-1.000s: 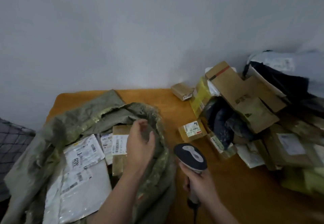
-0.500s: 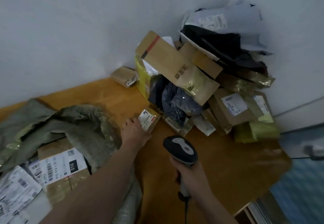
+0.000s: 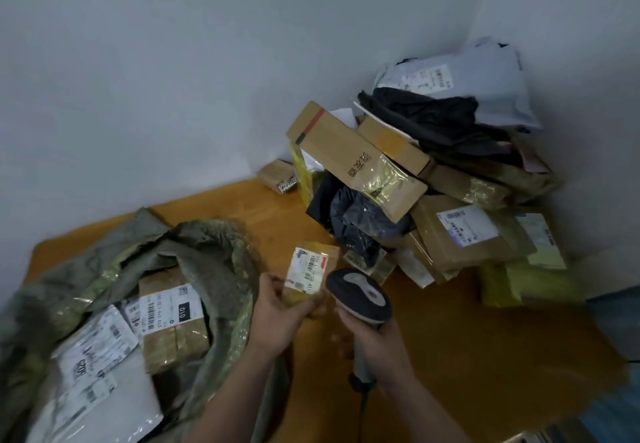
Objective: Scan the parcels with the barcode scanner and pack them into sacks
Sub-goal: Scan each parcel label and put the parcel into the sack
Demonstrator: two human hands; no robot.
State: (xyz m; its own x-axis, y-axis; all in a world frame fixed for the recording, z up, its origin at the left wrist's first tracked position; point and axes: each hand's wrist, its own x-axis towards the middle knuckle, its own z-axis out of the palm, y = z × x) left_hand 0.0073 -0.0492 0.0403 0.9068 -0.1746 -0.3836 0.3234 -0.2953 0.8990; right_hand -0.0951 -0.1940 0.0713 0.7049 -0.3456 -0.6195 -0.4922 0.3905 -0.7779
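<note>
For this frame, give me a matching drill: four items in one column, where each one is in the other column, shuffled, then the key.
Items
1. small taped parcel
2. barcode scanner
3. box labelled 010
4. long box with a red stripe

Places
A. inside the green sack
B. on top of the heap of parcels
C. held in the left hand
D. gripped by the right hand

Pairs: 1-C, 2-D, 3-A, 4-B
</note>
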